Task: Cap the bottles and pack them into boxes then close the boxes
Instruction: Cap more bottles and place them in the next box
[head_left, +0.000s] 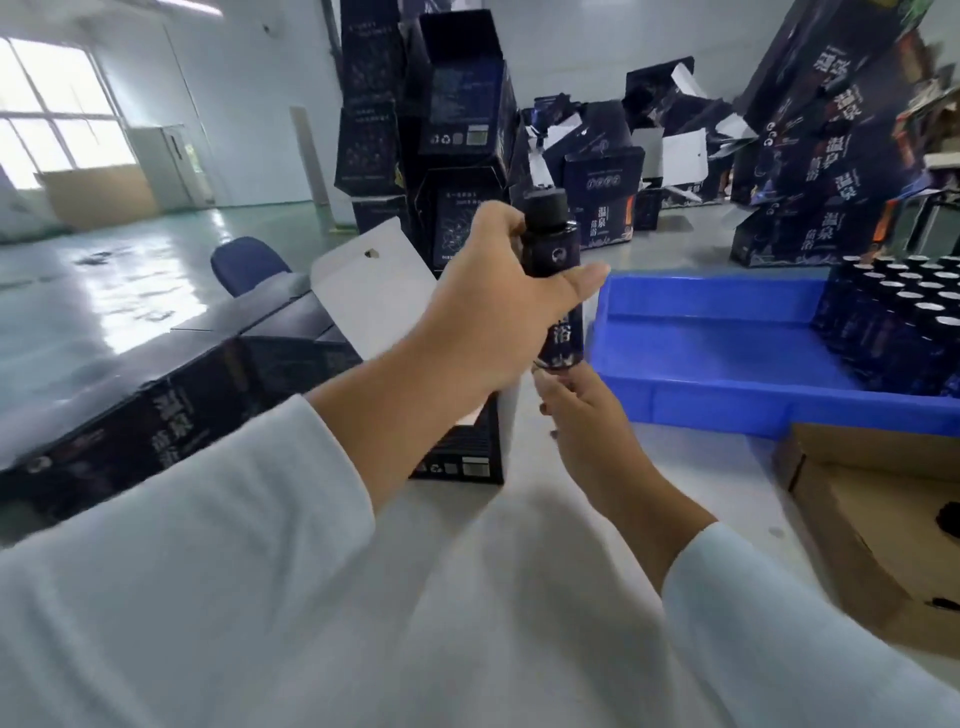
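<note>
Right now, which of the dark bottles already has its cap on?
The bottle held upright in the left hand, with a black cap on top. The bottles in the blue bin at right show open, light-rimmed mouths.

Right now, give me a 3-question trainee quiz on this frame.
1. True or false: the bottle in the left hand has a cap on it.
2. Where do the other bottles stand? A) blue tray B) cardboard box C) floor
3. Which hand touches the bottle's bottom end?

Key: 1 true; 2 A; 3 right hand.
</note>
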